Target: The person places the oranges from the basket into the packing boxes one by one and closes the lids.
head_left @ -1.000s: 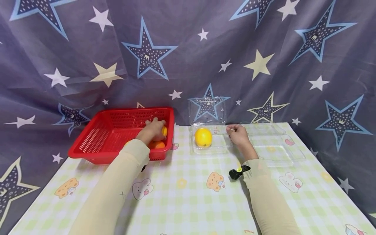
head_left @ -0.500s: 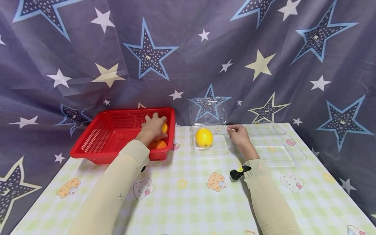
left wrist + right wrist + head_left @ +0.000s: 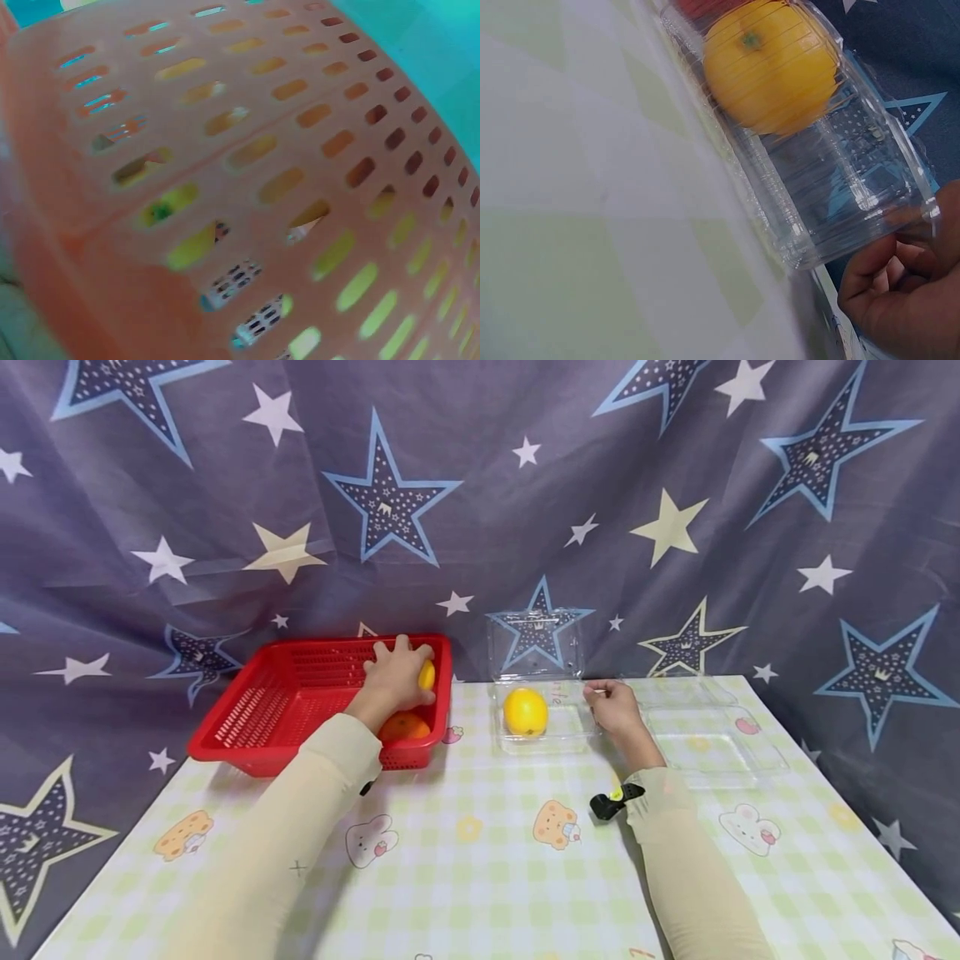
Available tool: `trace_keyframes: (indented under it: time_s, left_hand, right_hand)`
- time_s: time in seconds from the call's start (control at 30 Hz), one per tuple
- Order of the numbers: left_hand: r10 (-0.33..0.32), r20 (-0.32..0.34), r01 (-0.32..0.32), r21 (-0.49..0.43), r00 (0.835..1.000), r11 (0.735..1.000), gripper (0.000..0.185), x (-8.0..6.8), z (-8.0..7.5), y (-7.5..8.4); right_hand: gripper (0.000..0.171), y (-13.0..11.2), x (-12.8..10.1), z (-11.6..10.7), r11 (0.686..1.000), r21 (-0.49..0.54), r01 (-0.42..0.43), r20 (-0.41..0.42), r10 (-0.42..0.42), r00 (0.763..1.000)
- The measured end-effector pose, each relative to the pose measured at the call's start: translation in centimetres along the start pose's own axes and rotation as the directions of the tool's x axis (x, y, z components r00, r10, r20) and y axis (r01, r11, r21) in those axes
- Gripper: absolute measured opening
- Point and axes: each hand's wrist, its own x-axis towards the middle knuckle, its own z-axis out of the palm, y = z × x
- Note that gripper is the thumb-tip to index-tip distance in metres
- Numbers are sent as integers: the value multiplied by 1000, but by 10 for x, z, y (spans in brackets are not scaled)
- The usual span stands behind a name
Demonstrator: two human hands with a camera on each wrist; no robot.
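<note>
My left hand (image 3: 396,675) reaches into the right end of the red plastic basket (image 3: 262,647), fingers curled over a yellow orange (image 3: 427,675), mostly hidden behind them. Below it, a deeper-coloured orange (image 3: 405,727) lies in the basket. In the left wrist view the slotted basket wall (image 3: 247,150) covers the hand's work. My right hand (image 3: 615,706) pinches the right rim of a clear plastic clamshell box (image 3: 566,739), as the right wrist view shows with thumb and fingers (image 3: 907,285) at its corner. One yellow orange (image 3: 526,712) sits in the box's left half.
A second clear plastic box (image 3: 712,752) stands to the right of my right hand, its lid raised. The checked tablecloth (image 3: 480,885) covers the table, and a star-printed curtain (image 3: 465,527) hangs right behind it.
My left hand has risen a little inside the basket with the orange in its grip, showing more of the orange below. The right hand keeps its hold on the box. The head view has shifted slightly.
</note>
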Motion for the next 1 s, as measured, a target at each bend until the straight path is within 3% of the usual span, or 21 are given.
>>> trace_keyframes:
  time_s: [0.57,1.0]
  left_hand:
    - [49,-144,-52,-21,988,998,85,-7,-17,35]
    - [85,-154,-86,0,984,996,82,-6,-18,67]
  right_hand:
    - [35,0,0,-3,1000,-26,-7,-5,7,1000]
    - [33,-1,-1,0,1000,-28,-8,-9,7,1000]
